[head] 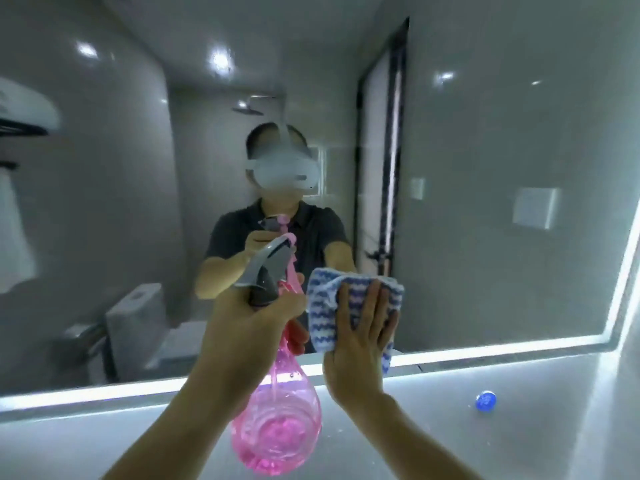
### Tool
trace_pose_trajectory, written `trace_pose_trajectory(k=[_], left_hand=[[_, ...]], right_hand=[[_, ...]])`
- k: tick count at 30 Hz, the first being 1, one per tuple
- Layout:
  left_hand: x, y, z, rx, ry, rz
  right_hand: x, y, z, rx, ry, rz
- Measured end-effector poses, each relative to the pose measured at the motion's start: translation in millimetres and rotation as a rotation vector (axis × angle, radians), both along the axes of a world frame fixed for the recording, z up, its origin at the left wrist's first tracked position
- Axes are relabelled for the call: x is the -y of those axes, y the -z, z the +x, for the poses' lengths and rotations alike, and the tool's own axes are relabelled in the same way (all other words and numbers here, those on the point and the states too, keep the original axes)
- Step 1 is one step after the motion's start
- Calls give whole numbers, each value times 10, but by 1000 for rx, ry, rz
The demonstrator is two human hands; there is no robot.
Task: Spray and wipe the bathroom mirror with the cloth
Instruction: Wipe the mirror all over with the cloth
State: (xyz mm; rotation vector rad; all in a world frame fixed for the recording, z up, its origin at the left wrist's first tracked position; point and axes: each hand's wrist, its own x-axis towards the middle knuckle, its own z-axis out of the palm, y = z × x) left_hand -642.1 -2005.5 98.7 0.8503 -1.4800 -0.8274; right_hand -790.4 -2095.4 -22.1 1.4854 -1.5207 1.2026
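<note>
Two bare hands work at the lower middle of a large wall mirror (485, 168) edged along its bottom and right side by a glowing white light strip (502, 348). The left hand (249, 327) is closed around the neck of a translucent pink plastic spray bottle (277, 420) with a grey trigger head (266, 268); the nozzle points up toward the glass, and the round body hangs below the fist, over the pale counter (519, 427). The right hand (360, 344) is spread flat, fingers extended and slightly apart, palm pressing a blue-and-white wavy-striped cloth (325, 306) against the mirror just above the light strip. The cloth bunches out above and to the left of the fingers, and one corner droops below the palm. Bottle and cloth sit just beside each other. On the counter, well to the right of the hands, lies a small round blue object (485, 400), too blurred to identify.
</note>
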Motion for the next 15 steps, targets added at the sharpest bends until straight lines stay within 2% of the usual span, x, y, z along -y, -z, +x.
trace_pose_trajectory(k=[3,5,7,10,12,13,15], left_hand=[[22,34,-81,6,3,-7],[45,51,-62,-14,14,12],[60,52,-16,-20,29,25],[56,61,8,-21,18,20],[15,90,-48,-23,20,27],[-5,112,-86,-16,34,34],[-27,162,-139,-19,65,48]], right_hand=[[-47,234,-126,-393,-181,56],[-40,192,-447,-486,-228,64],[-43,162,-696,-355,-153,45],[-43,232,-585,144,42,-16],[-9,293,-295,382,113,-30],[-15,317,-191,394,99,-9],[-65,436,-226,189,3,51]])
